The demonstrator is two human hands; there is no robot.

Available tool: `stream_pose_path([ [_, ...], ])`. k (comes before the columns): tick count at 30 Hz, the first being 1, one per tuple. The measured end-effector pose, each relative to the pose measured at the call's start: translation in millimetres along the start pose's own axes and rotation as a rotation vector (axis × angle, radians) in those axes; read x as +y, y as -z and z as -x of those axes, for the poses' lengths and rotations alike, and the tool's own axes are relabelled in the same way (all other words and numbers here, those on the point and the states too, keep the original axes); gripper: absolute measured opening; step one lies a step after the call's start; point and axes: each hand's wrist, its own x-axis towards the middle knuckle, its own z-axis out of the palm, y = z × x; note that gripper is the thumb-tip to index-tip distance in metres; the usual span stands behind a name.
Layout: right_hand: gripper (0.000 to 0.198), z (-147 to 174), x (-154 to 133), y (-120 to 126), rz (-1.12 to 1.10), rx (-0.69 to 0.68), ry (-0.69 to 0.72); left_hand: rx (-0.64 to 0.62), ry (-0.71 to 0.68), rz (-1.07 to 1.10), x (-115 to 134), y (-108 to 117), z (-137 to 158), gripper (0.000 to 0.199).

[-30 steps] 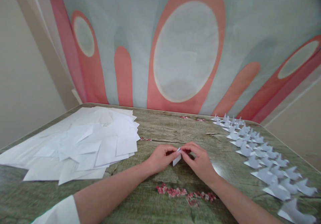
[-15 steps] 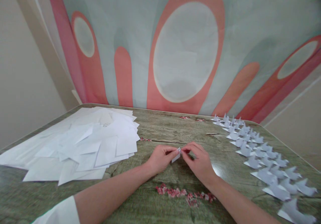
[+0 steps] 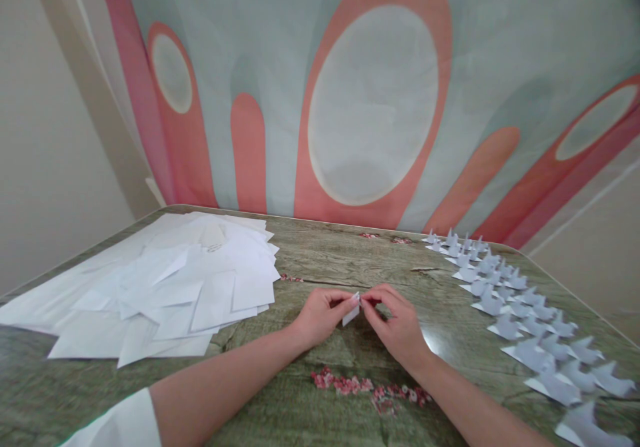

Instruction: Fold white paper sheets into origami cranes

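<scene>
A small folded piece of white paper (image 3: 351, 315) is held up just above the table, between my two hands. My left hand (image 3: 323, 317) pinches its upper left side with thumb and forefinger. On the other side, my right hand (image 3: 393, 317) has thumb and fingertips closed on the paper's upper right edge. The fingertips cover part of the paper, so its exact fold is hard to make out.
A wide heap of loose white paper sheets (image 3: 210, 300) lies on the left of the wood-patterned table (image 3: 320, 253). Rows of folded white paper birds (image 3: 505, 327) stand along the right side. A patterned backdrop (image 3: 280, 147) rises behind the table.
Both hands keep their pinch on the folded paper almost without moving. The whole view has shifted very slightly.
</scene>
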Motion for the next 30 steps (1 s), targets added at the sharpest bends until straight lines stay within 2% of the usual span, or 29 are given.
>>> stream_pose_path([
  [5, 0.007, 1, 2, -2, 0.021, -0.004, 0.01, 0.01, 0.021, 0.06, 0, -1, -1, 0.032],
  [9, 0.006, 2, 9, -4, 0.128, 0.012, 0.076, 0.016, 0.047, 0.115, -4, -1, -2, 0.03],
  [15, 0.008, 4, 12, -4, 0.203, 0.033, 0.152, 0.058, 0.05, 0.085, -5, -1, -2, 0.028],
  [30, 0.007, 3, 4, -4, 0.141, 0.022, 0.086, 0.06, 0.053, 0.096, 3, -1, -3, 0.026],
])
